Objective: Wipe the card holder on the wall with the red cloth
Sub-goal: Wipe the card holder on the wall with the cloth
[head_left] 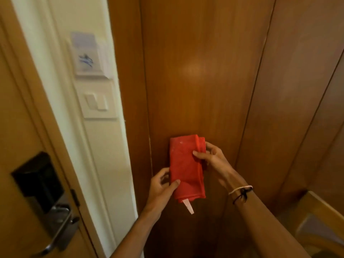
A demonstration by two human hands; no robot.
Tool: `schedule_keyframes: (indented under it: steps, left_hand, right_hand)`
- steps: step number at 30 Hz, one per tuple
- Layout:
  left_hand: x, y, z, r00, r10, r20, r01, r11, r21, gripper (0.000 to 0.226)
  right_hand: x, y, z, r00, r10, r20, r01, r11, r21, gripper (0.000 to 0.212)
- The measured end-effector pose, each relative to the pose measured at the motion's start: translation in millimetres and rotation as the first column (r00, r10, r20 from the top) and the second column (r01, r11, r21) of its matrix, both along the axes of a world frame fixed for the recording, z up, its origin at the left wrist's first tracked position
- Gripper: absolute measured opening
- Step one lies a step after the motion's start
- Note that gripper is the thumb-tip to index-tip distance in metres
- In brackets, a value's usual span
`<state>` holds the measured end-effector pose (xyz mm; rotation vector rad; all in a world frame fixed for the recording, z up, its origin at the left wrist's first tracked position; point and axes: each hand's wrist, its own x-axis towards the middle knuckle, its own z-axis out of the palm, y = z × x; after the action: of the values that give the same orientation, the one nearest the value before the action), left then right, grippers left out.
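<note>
Below the card holder [89, 54], well to its right, my left hand [162, 185] and right hand [210, 159] both grip the folded red cloth [186, 170], making a flat pad for wiping.

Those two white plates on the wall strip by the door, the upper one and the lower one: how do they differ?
The card holder sits higher and stands out from the wall as a pocket with a card in it, bearing a blue mark; the light switch sits directly below, flatter, with plain rockers and no mark. Both are white, rectangular and mounted on the same pale wall strip, and neither is touched: both hands hold the red cloth lower right.
</note>
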<state>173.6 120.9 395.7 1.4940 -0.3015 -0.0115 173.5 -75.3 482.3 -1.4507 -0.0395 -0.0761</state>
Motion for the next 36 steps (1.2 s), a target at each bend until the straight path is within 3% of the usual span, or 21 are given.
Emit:
schedule_keyframes:
  steps: [6,10,13,15,18,22,25,27,29,31,33,34,36]
  left_hand:
    - [15,57,86,0.956,0.132,0.261,-0.133,0.991,-0.016,0.043]
    - [21,102,121,0.788,0.29,0.543,-0.393,0.916,0.082,0.062]
    - [22,125,138,0.555,0.344,0.758,-0.67,0.724,0.162,0.071]
    - [20,136,148,0.464,0.341,0.818,-0.786,0.584,0.203,0.061]
    - [20,148,160,0.41,0.343,0.845,-0.874,0.413,0.256,0.062]
    - [33,156,174,0.361,0.32,0.876,-0.928,0.214,0.304,0.098]
    - [47,154,189,0.336,0.295,0.894,-0.941,0.076,0.328,0.096]
    - [55,150,196,0.306,0.207,0.929,-0.952,0.075,0.296,0.081]
    - [61,147,201,0.272,0.179,0.945,-0.956,0.161,0.245,0.058]
    - [65,146,204,0.277,0.208,0.938,-0.939,0.263,0.219,0.06]
    - [67,146,203,0.275,0.219,0.936,-0.933,0.296,0.205,0.061]
    - [68,145,201,0.284,0.212,0.935,-0.934,0.283,0.22,0.061]
    - [73,143,203,0.31,0.19,0.932,-0.937,0.228,0.265,0.066]
  right_hand:
    - [14,54,87,0.978,0.032,0.205,-0.025,0.999,-0.039,0.017]
    - [27,100,126,0.949,0.051,0.312,-0.02,0.994,-0.103,0.008]
    - [36,134,144,0.912,0.065,0.406,0.015,0.982,-0.191,0.008]
    - [41,157,154,0.882,0.077,0.464,0.036,0.972,-0.231,0.01]
    - [50,188,161,0.864,0.075,0.498,0.035,0.978,-0.208,0.011]
    - [57,213,165,0.851,-0.039,0.524,0.12,0.985,-0.121,0.019]
    - [63,222,170,0.835,-0.15,0.53,0.226,0.971,-0.082,0.02]
    - [65,223,172,0.803,-0.211,0.557,0.295,0.953,-0.065,0.016]
    - [67,220,174,0.76,-0.242,0.603,0.353,0.933,-0.071,0.016]
    - [66,213,175,0.709,-0.234,0.665,0.404,0.908,-0.112,0.019]
    - [64,200,173,0.606,-0.204,0.769,0.532,0.822,-0.201,0.02]
    - [64,192,172,0.508,-0.184,0.841,0.655,0.716,-0.239,0.023]
    - [72,173,172,0.313,-0.112,0.943,0.881,0.407,-0.243,0.037]
